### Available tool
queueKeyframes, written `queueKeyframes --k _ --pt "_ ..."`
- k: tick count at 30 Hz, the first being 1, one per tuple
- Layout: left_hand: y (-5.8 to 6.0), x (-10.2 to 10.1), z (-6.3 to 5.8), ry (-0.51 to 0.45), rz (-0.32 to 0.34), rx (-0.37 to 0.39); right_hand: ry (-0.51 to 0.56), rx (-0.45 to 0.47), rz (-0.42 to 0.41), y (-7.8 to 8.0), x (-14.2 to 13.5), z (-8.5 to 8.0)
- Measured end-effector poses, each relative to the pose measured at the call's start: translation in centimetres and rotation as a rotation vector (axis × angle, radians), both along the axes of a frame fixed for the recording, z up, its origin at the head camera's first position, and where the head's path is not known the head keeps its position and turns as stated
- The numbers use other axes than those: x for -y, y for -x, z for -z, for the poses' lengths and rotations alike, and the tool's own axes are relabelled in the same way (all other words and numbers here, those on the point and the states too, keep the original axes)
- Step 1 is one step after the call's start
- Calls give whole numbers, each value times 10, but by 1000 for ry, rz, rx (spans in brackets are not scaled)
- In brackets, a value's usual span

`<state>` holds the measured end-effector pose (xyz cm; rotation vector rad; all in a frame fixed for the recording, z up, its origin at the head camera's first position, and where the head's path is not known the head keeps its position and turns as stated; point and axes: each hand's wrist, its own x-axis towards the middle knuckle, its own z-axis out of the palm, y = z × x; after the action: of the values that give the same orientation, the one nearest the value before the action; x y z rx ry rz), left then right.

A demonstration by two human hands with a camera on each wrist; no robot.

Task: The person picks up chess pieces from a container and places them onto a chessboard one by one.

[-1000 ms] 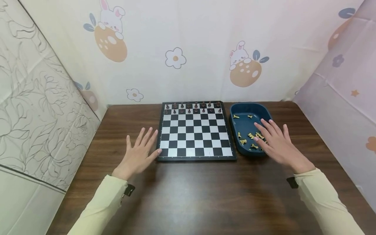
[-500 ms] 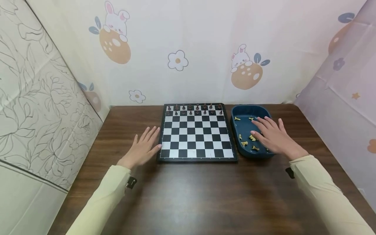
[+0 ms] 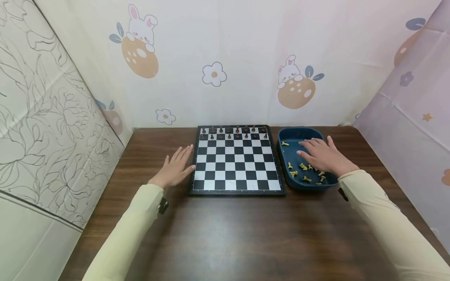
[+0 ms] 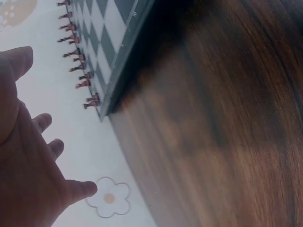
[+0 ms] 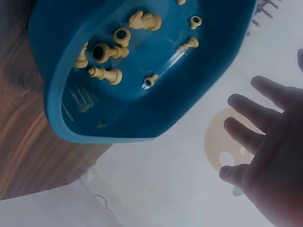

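Note:
A black-and-white chessboard (image 3: 234, 164) lies on the table, with dark brown chess pieces (image 3: 229, 136) standing in two rows along its far side. To its right is a blue tray (image 3: 291, 134) holding several cream chess pieces (image 3: 303, 166), most lying on their sides. My left hand (image 3: 173, 168) hovers at the board's left edge, fingers spread and straight, holding nothing; whether it touches the edge I cannot tell. Over the tray, my right hand (image 3: 323, 156) is held with extended fingers, and the right wrist view shows it above the rim, apart from the pieces.
The brown wooden table (image 3: 225, 234) reaches back to a wall covering (image 3: 246, 93) printed with rabbits and flowers. A line-drawn floral panel (image 3: 52, 101) stands on the left, and a pale purple curtain (image 3: 415, 117) on the right.
Both hands have moved slightly forward, the left one also a little to the right. The view has shifted a little. The chess pieces on the board have stayed in place.

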<state>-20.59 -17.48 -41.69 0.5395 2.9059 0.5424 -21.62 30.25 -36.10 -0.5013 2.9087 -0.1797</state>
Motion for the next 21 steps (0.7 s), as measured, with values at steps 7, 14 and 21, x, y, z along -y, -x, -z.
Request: queueKeyframes --k 7,14,21 --pt "17 -4 10 21 -20 44 -17 -7 -27 10 3 4" --pt "35 -7 19 30 -18 52 -49 8 -36 21 0 3" --pt "44 -14 33 44 -28 92 -108 17 -39 31 -10 16"
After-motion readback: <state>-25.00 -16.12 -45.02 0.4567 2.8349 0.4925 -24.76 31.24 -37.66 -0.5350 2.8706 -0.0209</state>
